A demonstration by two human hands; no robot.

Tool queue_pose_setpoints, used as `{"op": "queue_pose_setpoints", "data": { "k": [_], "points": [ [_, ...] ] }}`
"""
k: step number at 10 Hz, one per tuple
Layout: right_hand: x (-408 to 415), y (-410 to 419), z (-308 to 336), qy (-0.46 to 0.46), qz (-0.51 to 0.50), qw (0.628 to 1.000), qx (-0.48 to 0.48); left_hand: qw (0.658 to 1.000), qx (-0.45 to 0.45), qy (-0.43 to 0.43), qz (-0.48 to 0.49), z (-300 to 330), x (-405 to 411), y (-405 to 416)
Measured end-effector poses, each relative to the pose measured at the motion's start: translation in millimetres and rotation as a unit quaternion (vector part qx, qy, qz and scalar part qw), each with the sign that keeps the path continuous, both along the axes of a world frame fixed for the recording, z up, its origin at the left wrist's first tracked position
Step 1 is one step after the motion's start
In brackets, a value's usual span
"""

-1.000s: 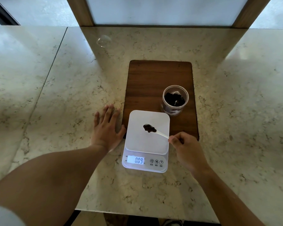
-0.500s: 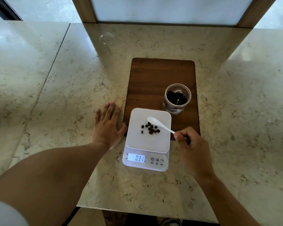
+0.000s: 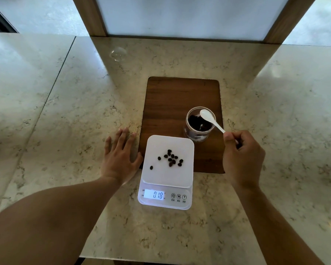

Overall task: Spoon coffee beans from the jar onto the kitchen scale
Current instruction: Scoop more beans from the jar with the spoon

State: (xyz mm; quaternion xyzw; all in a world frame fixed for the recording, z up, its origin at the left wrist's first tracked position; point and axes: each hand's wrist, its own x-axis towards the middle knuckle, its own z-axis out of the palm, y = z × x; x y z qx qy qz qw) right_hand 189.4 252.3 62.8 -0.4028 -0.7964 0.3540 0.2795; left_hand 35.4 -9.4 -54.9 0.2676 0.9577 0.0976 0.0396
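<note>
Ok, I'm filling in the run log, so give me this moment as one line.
right hand: holds empty spoon over jar | left hand: flat on counter | scale: loose beans on platform, reads 0.18

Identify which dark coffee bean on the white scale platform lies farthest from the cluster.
The lone dark coffee bean nearest the platform's left edge, closest to the left hand; the others cluster centrally.
</note>
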Motion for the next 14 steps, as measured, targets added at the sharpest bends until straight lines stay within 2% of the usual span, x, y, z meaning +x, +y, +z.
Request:
{"op": "queue_pose_setpoints", "data": {
  "k": [1,3,5,6,8,14],
  "points": [
    [-12,14,2,-0.047,0.018,0.997,0.056,1.0,0.005,0.001,-0.001,0,0,-1],
    [-31,28,5,-0.134,0.119,0.968,0.178,1.0,0.003,0.0,-0.004,-1,0,0],
    [-38,28,4,-0.231,0.148,0.941,0.199,1.0,0.001,-0.001,-0.006,-3,-1,-1],
    [-44,27,7,-0.259,0.134,0.941,0.173,1.0,0.008,0.003,-0.006,-3,-1,-2],
    [-53,36,9,-0.302,0.125,0.944,0.033,1.0,0.005,0.0,-0.007,0,0,-2],
    [-43,45,8,-0.218,0.084,0.96,-0.153,1.0,0.016,-0.001,-0.006,-1,0,-2]
  ]
}}
